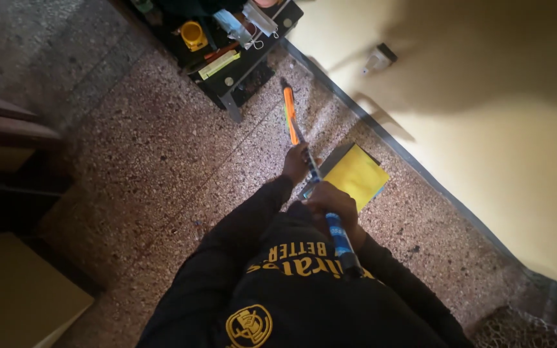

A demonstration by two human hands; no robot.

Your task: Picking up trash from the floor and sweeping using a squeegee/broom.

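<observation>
Speckled terrazzo floor (162, 161) underfoot, brown and grey, met by a pale yellow wall (485, 129) along a dark skirting strip. Long broom handle (304, 161) held in both hands, orange at the far end, blue-patterned at the near end, slanting away from the body toward the black shelf unit (240, 71). Left hand (296, 164) further along the handle, fingers wrapped closed around it. Right hand (336, 209) nearer the chest, fingers likewise closed round the handle, just above its blue part. Yellow dustpan (356, 175) flat on the floor just right of the handle, beside both hands, close to the skirting. Black long sleeves and a black shirt with yellow print below the handle. On the shelf unit beyond the handle's orange end: a yellow round container (193, 35), a face mask (233, 26), other small clutter too dim to tell.
</observation>
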